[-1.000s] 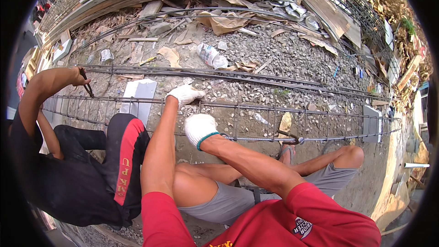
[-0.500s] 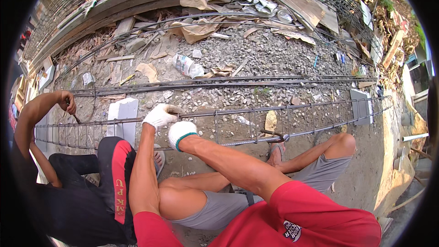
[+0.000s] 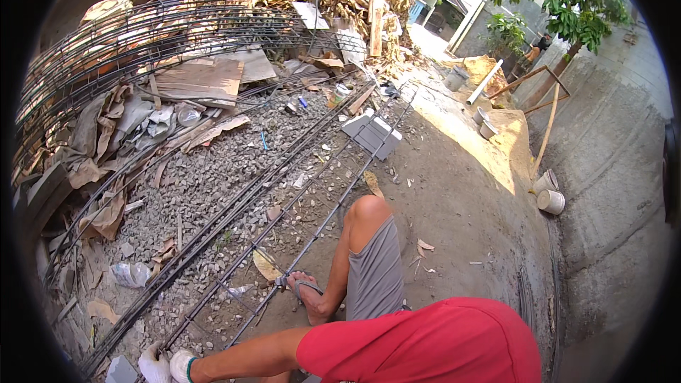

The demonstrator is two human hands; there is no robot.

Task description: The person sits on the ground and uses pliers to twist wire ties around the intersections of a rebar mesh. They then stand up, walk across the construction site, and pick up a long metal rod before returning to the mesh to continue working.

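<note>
A long, narrow rebar cage [image 3: 285, 207], made of steel bars joined by thin cross-ties, runs from the lower left toward the upper middle. At its near end, my left hand [image 3: 152, 364] is in a white glove, closed at a steel bar. My right hand [image 3: 182, 367], also gloved, lies close beside it. Its fingers look curled, and whatever they hold is hidden. A grey block [image 3: 374, 135] props up the cage's far end. Part of another pale block [image 3: 122, 370] shows by my left hand. My sandalled foot [image 3: 306, 293] rests beside the cage.
Loose long bars [image 3: 213, 229] lie parallel to the cage over gravel [image 3: 202, 170]. Stacked rebar mesh [image 3: 177, 25], boards [image 3: 198, 81] and torn paper fill the upper left. Buckets [image 3: 550, 201] stand by the concrete wall [image 3: 617, 163] on the right.
My view has swung to the right, so my hands now sit at the lower left edge. The co-worker in black has left the picture. Both hands remain close together at the cage.
</note>
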